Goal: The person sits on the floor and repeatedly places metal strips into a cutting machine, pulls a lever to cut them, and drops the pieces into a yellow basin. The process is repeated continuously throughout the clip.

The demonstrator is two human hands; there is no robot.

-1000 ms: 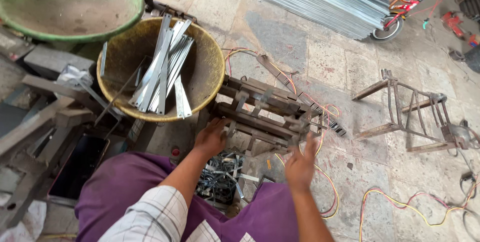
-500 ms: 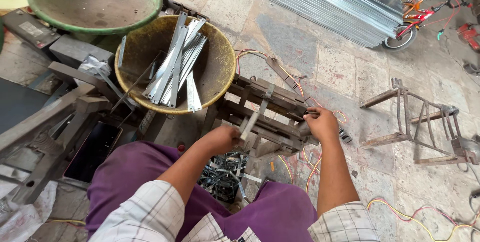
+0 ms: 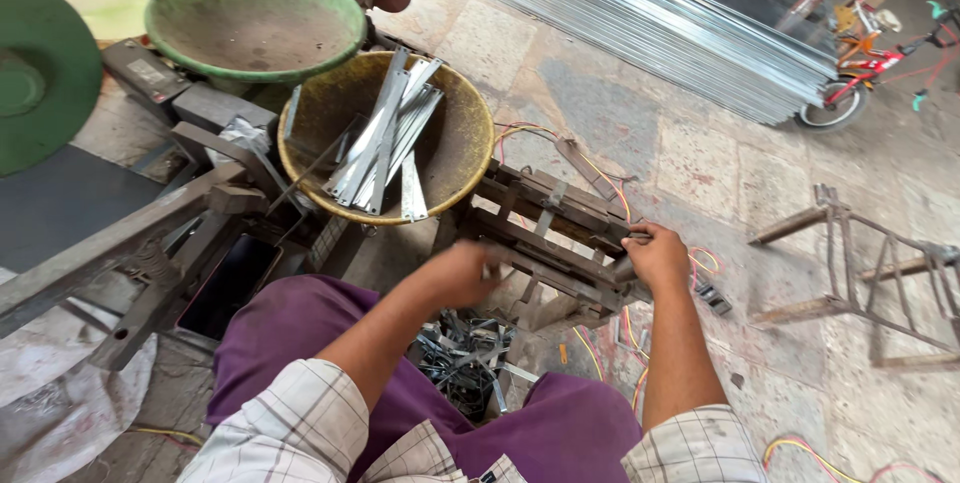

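Your left hand (image 3: pixel 462 274) and right hand (image 3: pixel 657 255) both close on the rusty slatted metal frame (image 3: pixel 548 233) on the floor, beside the yellow round basin (image 3: pixel 460 158) holding flat grey metal strips (image 3: pixel 385 138).

Your left hand (image 3: pixel 462 273) curled shut with forearm reaching forward, your right hand (image 3: pixel 657 258) fisted farther out, both arms extended, sleeves checked
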